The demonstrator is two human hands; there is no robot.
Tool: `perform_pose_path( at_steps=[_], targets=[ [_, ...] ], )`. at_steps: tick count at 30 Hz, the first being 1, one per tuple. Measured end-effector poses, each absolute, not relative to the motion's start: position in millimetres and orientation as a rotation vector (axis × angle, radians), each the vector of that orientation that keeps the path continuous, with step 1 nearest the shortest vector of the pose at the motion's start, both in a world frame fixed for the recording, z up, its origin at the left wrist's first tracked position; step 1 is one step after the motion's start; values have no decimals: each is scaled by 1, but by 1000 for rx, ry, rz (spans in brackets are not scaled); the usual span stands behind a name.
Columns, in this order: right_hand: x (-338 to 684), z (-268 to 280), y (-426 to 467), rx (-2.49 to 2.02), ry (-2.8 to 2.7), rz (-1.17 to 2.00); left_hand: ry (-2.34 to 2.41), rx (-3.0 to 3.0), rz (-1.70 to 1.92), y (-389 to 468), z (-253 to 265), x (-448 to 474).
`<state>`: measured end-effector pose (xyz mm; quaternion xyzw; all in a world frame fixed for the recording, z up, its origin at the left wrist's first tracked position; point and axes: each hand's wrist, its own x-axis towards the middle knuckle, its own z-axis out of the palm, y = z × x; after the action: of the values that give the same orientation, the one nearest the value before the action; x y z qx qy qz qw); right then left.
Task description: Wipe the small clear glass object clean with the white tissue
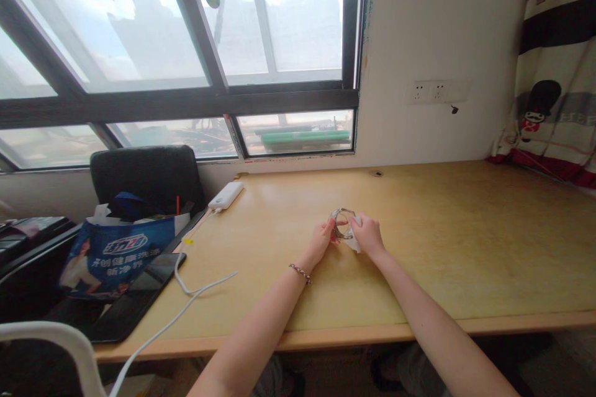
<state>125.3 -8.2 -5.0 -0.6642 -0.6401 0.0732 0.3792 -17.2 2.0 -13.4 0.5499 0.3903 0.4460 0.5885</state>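
Note:
Above the middle of the desk, both hands meet around a small thing with thin, dark, rounded rims, which looks like a pair of glasses (343, 211). My left hand (321, 242) is closed on its left side, with the thumb up along the rim; a braided bracelet (300, 273) circles that wrist. On the other side, my right hand (369, 234) pinches a crumpled white tissue (354, 243) against the rim. Fingers cover part of the glasses, and their finer details are too small to make out.
A white power bank (226, 196) with a white cable (205, 289) lies at the desk's left. Further left are a black tablet-like slab (135, 298), a blue bag (125, 254) and a black chair (146, 177). The desk's front edge (344, 336) runs below my forearms.

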Motion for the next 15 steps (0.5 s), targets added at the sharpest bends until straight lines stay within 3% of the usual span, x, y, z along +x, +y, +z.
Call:
perform_pose_path(
  at_steps=[4,10,15],
  targets=[
    [124,-11,-2,-1692,-1688,458,970,1307,1060,2,-12,-19],
    [124,-13,-1,-1700,-1542,433,858,1360,976,0,-13,-14],
    [127,-13,1,-1703,-1343,688,753,1396,890,-1,-19,-8]
  ],
)
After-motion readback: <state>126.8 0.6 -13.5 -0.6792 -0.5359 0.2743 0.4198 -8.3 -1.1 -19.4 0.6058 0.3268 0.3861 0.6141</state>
